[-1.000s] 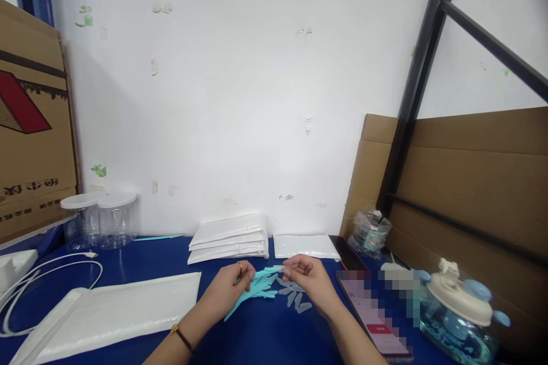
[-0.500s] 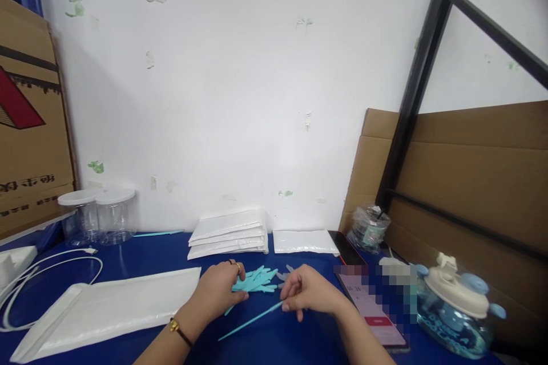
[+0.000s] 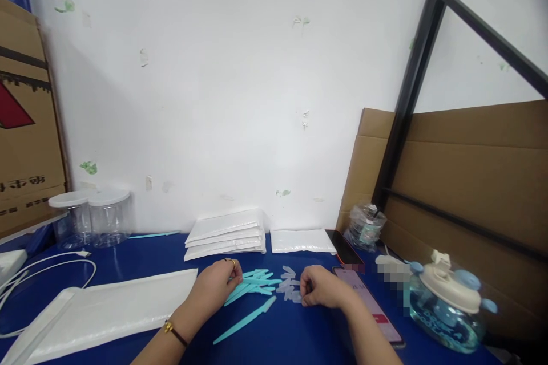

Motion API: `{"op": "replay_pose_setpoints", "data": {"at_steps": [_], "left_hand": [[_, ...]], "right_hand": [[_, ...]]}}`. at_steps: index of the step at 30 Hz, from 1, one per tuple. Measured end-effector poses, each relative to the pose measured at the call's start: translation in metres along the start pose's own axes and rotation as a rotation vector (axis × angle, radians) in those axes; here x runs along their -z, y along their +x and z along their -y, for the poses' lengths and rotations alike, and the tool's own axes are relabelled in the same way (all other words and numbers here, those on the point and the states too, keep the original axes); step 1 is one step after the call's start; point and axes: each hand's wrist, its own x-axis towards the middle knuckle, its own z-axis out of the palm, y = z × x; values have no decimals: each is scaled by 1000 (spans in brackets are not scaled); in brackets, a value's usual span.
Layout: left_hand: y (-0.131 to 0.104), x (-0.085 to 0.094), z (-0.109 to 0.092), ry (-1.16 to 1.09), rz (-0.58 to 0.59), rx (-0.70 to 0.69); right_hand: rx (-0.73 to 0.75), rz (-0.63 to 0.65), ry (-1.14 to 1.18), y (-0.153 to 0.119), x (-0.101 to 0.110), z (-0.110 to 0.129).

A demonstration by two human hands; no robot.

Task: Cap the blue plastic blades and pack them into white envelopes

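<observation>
My left hand (image 3: 222,280) is closed in a pinch at the left end of a pile of teal eyebrow razors (image 3: 252,288), and one razor runs out from its fingertips. A single razor (image 3: 245,320) lies on the blue tabletop in front of the pile, between my forearms. My right hand (image 3: 320,287) has its fingers curled together at the right edge of a small heap of translucent caps (image 3: 289,286). What sits between those fingertips is hidden.
White padded mailers (image 3: 226,231) are stacked by the wall, with another mailer (image 3: 303,241) beside them. A large mailer (image 3: 115,311) lies left. Phones (image 3: 368,305), a water bottle (image 3: 449,308) and a wrapped jar (image 3: 366,227) stand right; clear jars (image 3: 109,219) and a white cable (image 3: 47,259) are left.
My right hand has let go of the single razor and moved right to the caps. That razor now rests on the table. The left hand stays at the pile, whose razors have shifted.
</observation>
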Motion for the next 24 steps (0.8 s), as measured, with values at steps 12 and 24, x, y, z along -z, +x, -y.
{"op": "replay_pose_setpoints", "data": {"at_steps": [12,24], "left_hand": [[8,-1,12,-339,60,-9],[8,1,9,-377,77,-22]], "right_hand": [[140,-200,330,3,8,19],[166,-150,561,3,5,30]]}}
